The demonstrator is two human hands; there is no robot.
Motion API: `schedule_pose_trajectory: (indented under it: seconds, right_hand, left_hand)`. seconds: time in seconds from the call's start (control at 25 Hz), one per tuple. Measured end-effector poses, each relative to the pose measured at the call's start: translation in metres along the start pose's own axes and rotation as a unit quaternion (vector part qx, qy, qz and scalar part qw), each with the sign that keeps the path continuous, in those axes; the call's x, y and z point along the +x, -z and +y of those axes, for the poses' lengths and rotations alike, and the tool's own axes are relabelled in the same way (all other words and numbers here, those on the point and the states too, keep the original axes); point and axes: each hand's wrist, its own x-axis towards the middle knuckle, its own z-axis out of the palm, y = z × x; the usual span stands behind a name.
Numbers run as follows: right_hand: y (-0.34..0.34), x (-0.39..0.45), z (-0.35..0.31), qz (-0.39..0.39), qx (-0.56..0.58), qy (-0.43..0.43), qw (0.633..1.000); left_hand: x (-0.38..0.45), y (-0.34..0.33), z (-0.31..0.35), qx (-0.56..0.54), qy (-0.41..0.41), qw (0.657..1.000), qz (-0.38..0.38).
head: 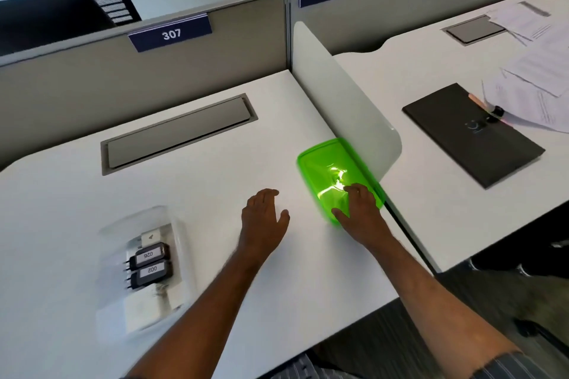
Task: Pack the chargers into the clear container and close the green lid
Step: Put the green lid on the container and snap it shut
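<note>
The green lid (pixel 326 169) under the right grip (pixel 360 203) is see-through plastic, shiny, with a bright glare spot. The surface (pixel 215 181) is smooth, matt white. Far from both grips, the clear container (pixel 172 224) looks like thin, see-through plastic. Inside it, the two black chargers (pixel 149 264) are matt plastic with white paper labels. The divider (pixel 338 95) beside the lid is smooth and pale.

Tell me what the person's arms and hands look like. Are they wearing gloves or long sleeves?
No gloves and no long sleeves. The left hand and the right hand are bare, with no rings, watch or bracelets showing, and both forearms are uncovered. Dark fabric with thin pale stripes shows at the bottom edge, near the right elbow.
</note>
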Motion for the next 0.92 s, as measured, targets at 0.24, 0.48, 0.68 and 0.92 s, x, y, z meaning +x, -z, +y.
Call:
schedule_pose_trajectory:
  seconds: [0.24, 0.48, 0.68, 0.92]
  right_hand:
    - [0.012, 0.009, 0.050, 0.006, -0.008, -0.055, 0.998]
    - [0.012, 0.014, 0.068, -0.010, 0.026, -0.078, 0.997]
    - [0.009, 0.009, 0.071, -0.002, 0.037, -0.073, 0.997]
    - [0.012, 0.004, 0.064, 0.023, 0.012, -0.073, 0.997]
  left_hand:
    - [0.024, -0.050, 0.049, -0.171, 0.109, 0.973, -0.114]
    - [0.046, -0.072, 0.085, -0.304, 0.208, 0.920, -0.135]
    - [0.051, -0.071, 0.089, -0.389, 0.269, 0.879, -0.061]
    - [0.044, -0.059, 0.071, -0.425, 0.275, 0.862, -0.031]
